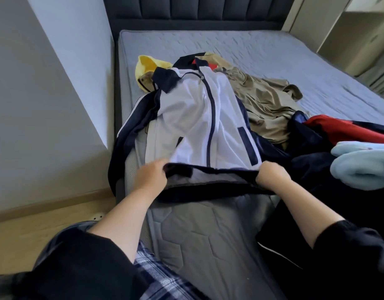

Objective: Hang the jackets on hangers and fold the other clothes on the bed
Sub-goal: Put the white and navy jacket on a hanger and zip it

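Note:
A white and navy zip jacket (193,118) lies front up along the left side of the bed (262,53), collar toward the headboard. My left hand (149,178) grips the left end of its navy hem, and my right hand (271,175) grips the right end; the hem is lifted slightly off the mattress. Its left sleeve hangs over the bed's edge. A yellow garment (146,66) lies beyond the collar. A khaki garment (262,100) is spread to the right. Red and navy clothing (338,128) and a light blue fleece (360,165) are piled at the right.
A dark padded headboard (197,11) closes the far end. A grey wall (45,94) and a strip of wooden floor (24,230) run along the left of the bed. Pale cabinets (349,29) stand at the far right.

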